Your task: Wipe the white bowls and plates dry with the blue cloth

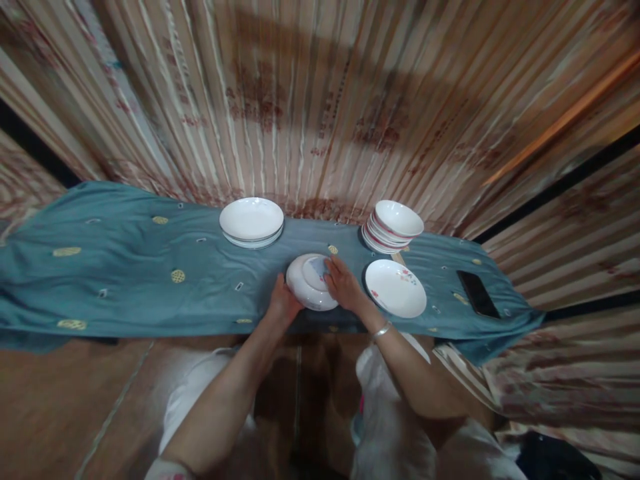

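Note:
A white bowl (306, 293) is held up at the table's front edge, its foot ring turned toward me. My left hand (285, 301) grips its left side, with the thumb along the wall. On the other side, my right hand (344, 285) has its fingers bent over the foot ring and touches the base. A bluish patch shows on the base by the right fingertips; whether it is a print or a cloth I cannot tell. Just right of my right hand lies a white plate (396, 291) with red flowers on its rim.
Behind the bowl, a stack of white plates (251, 219) stands left and a stack of red-banded bowls (395, 223) right. A black phone (477, 293) lies at the right end of the teal tablecloth (135, 267). A striped curtain (300, 107) hangs behind the table.

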`<move>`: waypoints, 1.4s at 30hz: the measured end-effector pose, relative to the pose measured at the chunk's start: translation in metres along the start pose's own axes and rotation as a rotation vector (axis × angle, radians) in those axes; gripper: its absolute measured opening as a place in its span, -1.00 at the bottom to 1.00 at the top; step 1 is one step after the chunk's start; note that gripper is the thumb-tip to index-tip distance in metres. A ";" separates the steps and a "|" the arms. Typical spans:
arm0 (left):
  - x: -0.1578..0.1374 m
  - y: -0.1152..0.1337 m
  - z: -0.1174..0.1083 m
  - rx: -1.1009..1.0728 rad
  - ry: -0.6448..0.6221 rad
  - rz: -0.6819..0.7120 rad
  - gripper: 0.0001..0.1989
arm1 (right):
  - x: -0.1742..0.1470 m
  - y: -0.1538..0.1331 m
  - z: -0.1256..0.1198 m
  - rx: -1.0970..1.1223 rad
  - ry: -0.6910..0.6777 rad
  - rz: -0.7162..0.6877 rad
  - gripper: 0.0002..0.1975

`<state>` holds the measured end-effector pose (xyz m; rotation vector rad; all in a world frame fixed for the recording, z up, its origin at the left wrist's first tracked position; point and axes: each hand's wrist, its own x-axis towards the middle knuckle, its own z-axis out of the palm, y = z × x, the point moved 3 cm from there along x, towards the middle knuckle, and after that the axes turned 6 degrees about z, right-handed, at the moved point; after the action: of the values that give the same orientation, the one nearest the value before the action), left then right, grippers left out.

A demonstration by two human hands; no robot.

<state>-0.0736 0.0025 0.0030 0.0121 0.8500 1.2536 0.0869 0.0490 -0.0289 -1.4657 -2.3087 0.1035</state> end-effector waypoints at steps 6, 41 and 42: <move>0.001 -0.003 -0.004 0.028 0.011 0.008 -0.41 | -0.026 -0.025 -0.011 0.026 0.021 0.011 -0.57; 0.011 -0.008 -0.007 0.028 -0.037 0.062 -0.44 | 0.020 -0.004 -0.004 0.060 -0.036 0.093 -0.52; 0.011 -0.008 -0.007 0.023 -0.040 0.062 -0.44 | 0.018 -0.002 -0.004 0.064 -0.035 0.097 -0.53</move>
<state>-0.0704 0.0063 -0.0112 0.0824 0.8343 1.2978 0.0803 0.0637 -0.0193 -1.5551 -2.2396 0.2303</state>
